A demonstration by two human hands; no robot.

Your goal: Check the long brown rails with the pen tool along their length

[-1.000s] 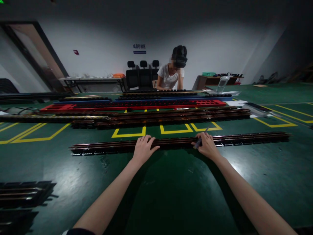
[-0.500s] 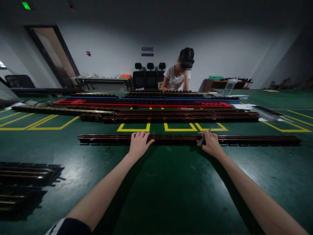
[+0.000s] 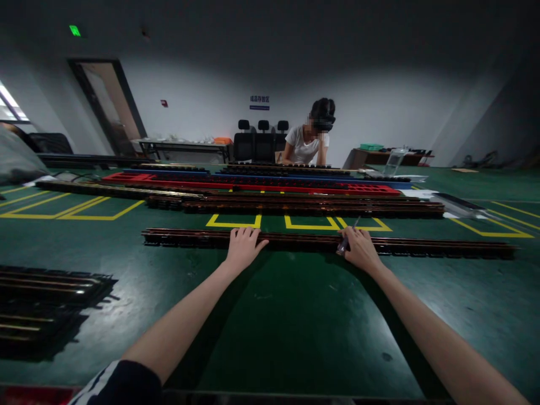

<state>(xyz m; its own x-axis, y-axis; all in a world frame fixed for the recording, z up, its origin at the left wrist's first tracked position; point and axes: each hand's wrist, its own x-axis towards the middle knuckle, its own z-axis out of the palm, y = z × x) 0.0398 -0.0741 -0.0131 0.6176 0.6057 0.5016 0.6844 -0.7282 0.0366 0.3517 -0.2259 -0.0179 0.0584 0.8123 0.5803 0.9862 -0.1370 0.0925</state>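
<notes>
A long dark strip with copper-coloured rails [image 3: 304, 241] lies crosswise on the green table [image 3: 270, 315]. My left hand [image 3: 243, 247] rests on it left of the middle, fingers over its far edge and thumb pointing right. Further right, my right hand [image 3: 358, 247] is closed around a slim pen-like tool [image 3: 343, 244], also at the strip. The tool's thin tip points up and away, and its thicker end shows beside the fingers. What the tool's tip touches, if anything, I cannot tell.
More dark strips [image 3: 295, 203] lie beyond, with a red tray [image 3: 253, 183] behind them. Stacked strips [image 3: 46, 287] sit at the near left. A black flat device [image 3: 453, 203] lies on the right. Across the table sits a person [image 3: 306, 143] in a white shirt.
The view has shifted, so the background sits lower and the table's near edge shows. Both hands stay at the strip, and the tool remains in my right hand, slightly more upright.
</notes>
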